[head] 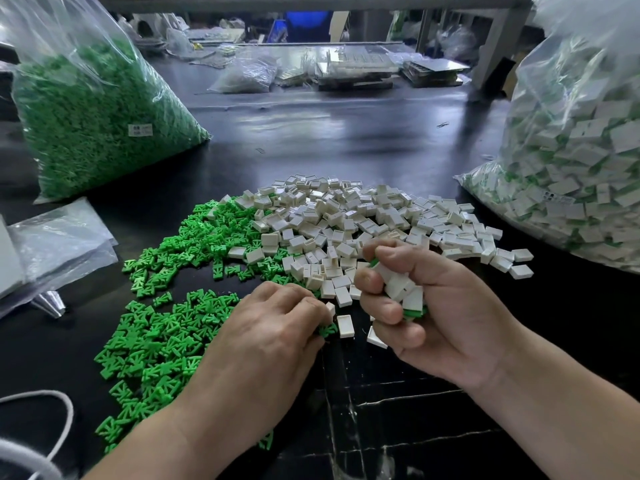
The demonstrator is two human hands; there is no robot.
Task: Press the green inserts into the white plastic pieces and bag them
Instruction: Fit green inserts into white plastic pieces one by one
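A heap of loose green inserts (166, 327) spreads over the dark table on the left, and a heap of white plastic pieces (367, 220) lies beside it in the middle. My right hand (436, 313) is raised above the table, its fingers curled round several white pieces (403, 289) with green inserts showing at their ends. Lower and to the left, my left hand (273, 337) lies palm down at the edge of the green heap. Its fingertips pinch a green insert (327, 330) next to a single white piece (345, 325).
A big clear bag of green inserts (93, 112) stands at the back left. A big clear bag of assembled white pieces (575, 161) fills the right side. Flat empty bags (59, 244) lie at the left edge, a white cord (65, 420) at bottom left. Trays and bags clutter the far table.
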